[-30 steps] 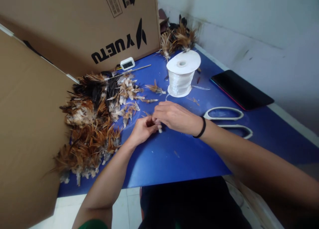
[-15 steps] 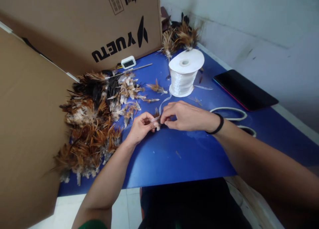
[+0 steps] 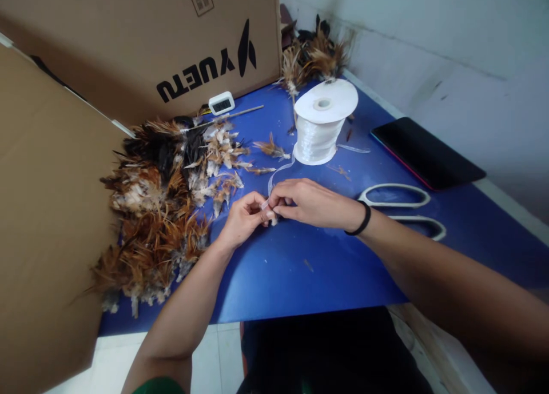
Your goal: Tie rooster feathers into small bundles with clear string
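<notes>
My left hand [image 3: 247, 218] pinches a small feather bunch [image 3: 273, 221], whose pale fluffy base pokes out below the fingertips. Most of that bunch is covered by my fingers. Close against it, my right hand [image 3: 302, 202] has its thumb and fingers closed on a thin white ribbon [image 3: 274, 179] at the bunch. This ribbon runs loosely back to a large white spool [image 3: 319, 136] standing upright behind my hands. Beside my left forearm lies a wide pile of brown, black and cream feathers [image 3: 158, 228].
Scissors with white handles [image 3: 397, 195] lie under my right wrist. A black tablet [image 3: 426, 154] rests along the wall. Cardboard [image 3: 107, 45] stands at the left and back, with a small digital timer [image 3: 222, 103] before it. More feathers [image 3: 321, 54] sit in the far corner.
My right hand has moved slightly left, closing in on my left fingers and the feather bunch. The ribbon's slack has shifted left. The scissor handles show more fully.
</notes>
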The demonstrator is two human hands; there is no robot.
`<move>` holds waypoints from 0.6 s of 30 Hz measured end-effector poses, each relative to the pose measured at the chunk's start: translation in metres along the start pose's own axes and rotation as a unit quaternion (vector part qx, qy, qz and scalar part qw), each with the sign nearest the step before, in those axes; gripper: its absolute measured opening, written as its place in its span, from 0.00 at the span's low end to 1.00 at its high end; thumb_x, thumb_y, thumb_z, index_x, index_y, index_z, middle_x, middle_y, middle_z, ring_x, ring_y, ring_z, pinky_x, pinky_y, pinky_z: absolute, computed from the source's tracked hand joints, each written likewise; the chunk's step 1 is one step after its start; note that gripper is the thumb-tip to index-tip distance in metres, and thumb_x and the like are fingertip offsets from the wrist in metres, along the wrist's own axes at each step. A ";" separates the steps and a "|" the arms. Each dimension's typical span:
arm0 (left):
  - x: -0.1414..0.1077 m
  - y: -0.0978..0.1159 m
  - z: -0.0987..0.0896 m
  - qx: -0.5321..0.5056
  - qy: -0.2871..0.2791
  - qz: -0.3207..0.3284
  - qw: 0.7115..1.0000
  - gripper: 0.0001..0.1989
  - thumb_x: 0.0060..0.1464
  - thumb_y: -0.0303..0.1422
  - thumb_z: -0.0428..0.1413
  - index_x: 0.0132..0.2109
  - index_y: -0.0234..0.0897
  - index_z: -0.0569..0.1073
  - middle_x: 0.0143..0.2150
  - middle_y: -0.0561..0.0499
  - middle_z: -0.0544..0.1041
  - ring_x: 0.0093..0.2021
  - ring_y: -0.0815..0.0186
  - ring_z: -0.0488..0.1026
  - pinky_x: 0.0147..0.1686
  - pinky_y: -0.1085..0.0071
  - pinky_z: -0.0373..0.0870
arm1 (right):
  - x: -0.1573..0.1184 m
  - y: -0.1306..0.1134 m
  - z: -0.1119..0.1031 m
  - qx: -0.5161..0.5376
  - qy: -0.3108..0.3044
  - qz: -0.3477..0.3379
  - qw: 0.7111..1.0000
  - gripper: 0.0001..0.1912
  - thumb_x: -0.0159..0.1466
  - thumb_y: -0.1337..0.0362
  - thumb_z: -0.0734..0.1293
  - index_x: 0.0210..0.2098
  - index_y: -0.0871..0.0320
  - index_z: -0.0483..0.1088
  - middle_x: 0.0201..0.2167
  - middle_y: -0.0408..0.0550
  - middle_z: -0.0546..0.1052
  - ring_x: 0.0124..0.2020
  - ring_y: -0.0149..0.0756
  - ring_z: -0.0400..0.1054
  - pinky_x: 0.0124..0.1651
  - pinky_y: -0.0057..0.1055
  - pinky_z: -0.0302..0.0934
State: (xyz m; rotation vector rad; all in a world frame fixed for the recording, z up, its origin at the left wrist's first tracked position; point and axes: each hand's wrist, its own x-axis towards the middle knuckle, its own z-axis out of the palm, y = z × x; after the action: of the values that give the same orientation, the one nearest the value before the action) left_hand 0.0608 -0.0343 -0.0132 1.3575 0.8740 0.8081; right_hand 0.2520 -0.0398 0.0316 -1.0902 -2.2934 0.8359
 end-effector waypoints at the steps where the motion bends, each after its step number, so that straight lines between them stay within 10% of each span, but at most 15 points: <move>1: 0.000 0.000 0.000 0.002 -0.001 0.000 1.000 0.16 0.43 0.37 0.66 0.29 0.34 0.66 0.23 0.56 0.71 0.23 0.74 0.68 0.24 0.77 0.66 | 0.000 0.000 0.000 0.003 -0.007 0.003 1.000 0.07 0.59 0.72 0.63 0.31 0.60 0.73 0.29 0.44 0.75 0.30 0.29 0.64 0.34 0.26 0.53; 18: -0.001 0.000 0.001 0.012 0.004 0.007 1.000 0.18 0.42 0.41 0.66 0.28 0.34 0.66 0.23 0.55 0.72 0.23 0.74 0.68 0.25 0.76 0.65 | 0.002 0.001 0.007 0.022 -0.019 0.046 0.999 0.04 0.57 0.69 0.62 0.26 0.59 0.66 0.24 0.42 0.70 0.25 0.27 0.58 0.30 0.25 0.49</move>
State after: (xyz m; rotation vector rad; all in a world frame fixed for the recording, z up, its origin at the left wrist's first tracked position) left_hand 0.0610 -0.0356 -0.0126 1.3832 0.8832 0.8172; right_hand 0.2474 -0.0399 0.0260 -1.1781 -2.2601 0.9460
